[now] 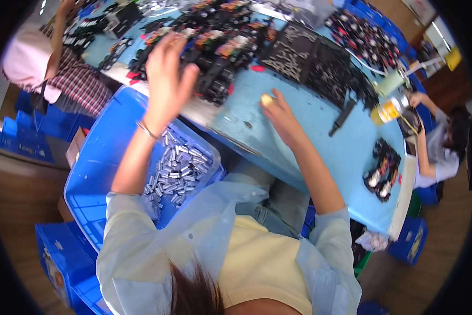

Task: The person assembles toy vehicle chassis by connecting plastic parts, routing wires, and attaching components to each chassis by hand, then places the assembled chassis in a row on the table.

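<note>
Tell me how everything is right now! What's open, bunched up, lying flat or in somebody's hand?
Left hand: open, fingers spread
Right hand: pale yellow thing at its fingertips; held or worn, I can't tell
Blue bin: open on top
Silver pieces: loose, heaped in the bin
Black tray: open, small parts in it
Near dark pieces: bunched together
Right-side dark pieces: lying apart
Bottle: yellow inside
</note>
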`<state>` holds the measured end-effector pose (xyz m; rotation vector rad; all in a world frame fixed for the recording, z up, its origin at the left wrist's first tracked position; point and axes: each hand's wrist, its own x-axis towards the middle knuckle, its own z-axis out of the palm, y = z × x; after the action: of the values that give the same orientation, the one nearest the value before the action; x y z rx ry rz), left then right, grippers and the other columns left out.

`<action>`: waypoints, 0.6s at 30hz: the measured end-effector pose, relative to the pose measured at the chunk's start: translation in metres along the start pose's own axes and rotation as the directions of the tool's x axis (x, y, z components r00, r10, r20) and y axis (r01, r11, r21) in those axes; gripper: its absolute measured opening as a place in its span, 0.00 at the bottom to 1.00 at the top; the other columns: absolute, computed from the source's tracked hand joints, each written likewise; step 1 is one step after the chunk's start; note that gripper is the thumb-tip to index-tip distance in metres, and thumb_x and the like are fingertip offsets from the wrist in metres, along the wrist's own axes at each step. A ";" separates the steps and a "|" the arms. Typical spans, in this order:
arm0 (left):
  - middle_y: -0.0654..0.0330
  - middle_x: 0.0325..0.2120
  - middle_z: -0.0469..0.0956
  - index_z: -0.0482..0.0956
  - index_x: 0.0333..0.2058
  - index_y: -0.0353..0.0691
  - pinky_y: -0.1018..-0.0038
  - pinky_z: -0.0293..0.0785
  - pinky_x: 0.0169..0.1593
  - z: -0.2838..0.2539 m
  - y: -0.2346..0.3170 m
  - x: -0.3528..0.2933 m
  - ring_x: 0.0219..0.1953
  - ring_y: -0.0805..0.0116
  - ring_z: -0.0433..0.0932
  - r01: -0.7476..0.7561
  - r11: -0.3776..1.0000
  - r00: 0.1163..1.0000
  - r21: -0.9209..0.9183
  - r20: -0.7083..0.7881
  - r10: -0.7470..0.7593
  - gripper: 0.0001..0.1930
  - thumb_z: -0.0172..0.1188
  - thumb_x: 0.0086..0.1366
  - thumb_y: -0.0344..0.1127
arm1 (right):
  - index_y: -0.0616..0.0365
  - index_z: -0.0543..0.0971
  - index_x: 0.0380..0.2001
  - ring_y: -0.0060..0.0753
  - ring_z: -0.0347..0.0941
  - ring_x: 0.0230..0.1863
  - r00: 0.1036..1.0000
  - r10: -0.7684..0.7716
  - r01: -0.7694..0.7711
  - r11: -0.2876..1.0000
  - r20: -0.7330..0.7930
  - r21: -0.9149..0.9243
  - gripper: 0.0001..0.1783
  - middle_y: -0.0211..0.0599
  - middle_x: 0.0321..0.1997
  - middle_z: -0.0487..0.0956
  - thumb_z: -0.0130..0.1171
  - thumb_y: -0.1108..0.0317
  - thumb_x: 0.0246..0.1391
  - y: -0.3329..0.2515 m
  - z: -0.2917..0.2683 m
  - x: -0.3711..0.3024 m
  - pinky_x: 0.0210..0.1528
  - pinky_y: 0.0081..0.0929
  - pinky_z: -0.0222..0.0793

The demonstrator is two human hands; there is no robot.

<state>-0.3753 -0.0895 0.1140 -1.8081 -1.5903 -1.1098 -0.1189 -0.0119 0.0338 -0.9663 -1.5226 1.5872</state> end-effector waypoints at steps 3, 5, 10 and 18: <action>0.43 0.57 0.64 0.67 0.57 0.37 0.58 0.60 0.60 0.000 -0.114 0.025 0.57 0.43 0.64 0.188 0.962 0.982 0.198 -0.028 -0.186 0.32 0.61 0.58 0.47 | 0.59 0.56 0.64 0.35 0.61 0.63 0.920 0.353 -0.373 0.921 0.168 0.112 0.37 0.38 0.63 0.66 0.55 0.53 0.59 0.013 0.039 0.079 0.64 0.35 0.54; 0.47 0.58 0.65 0.66 0.58 0.36 0.61 0.57 0.62 0.002 -0.205 0.029 0.60 0.52 0.63 0.336 0.870 0.878 0.362 0.215 -0.428 0.34 0.61 0.60 0.52 | 0.60 0.57 0.63 0.35 0.61 0.63 0.911 0.305 -0.372 0.899 0.278 0.232 0.38 0.37 0.63 0.66 0.57 0.50 0.57 0.017 0.068 0.108 0.64 0.34 0.54; 0.53 0.55 0.69 0.67 0.57 0.35 0.65 0.62 0.60 0.011 -0.265 0.045 0.57 0.62 0.68 0.762 0.648 0.405 -0.016 0.792 -0.457 0.34 0.61 0.60 0.54 | 0.68 0.46 0.65 0.38 0.58 0.65 0.946 0.263 -0.296 0.938 0.188 0.180 0.54 0.46 0.67 0.59 0.66 0.49 0.48 0.021 0.082 0.123 0.65 0.32 0.54; 0.58 0.47 0.76 0.67 0.56 0.33 0.74 0.71 0.53 0.024 -0.285 0.027 0.46 0.72 0.76 0.926 0.321 0.286 -0.199 0.925 -0.251 0.35 0.61 0.59 0.55 | 0.55 0.48 0.65 0.38 0.60 0.64 0.939 0.299 -0.335 0.906 0.167 0.260 0.49 0.37 0.65 0.60 0.66 0.52 0.49 -0.001 0.123 0.104 0.64 0.38 0.57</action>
<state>-0.6447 0.0029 0.0795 -2.3686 -3.0692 -1.6660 -0.2762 0.0242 0.0337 -1.0015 -1.2086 2.0685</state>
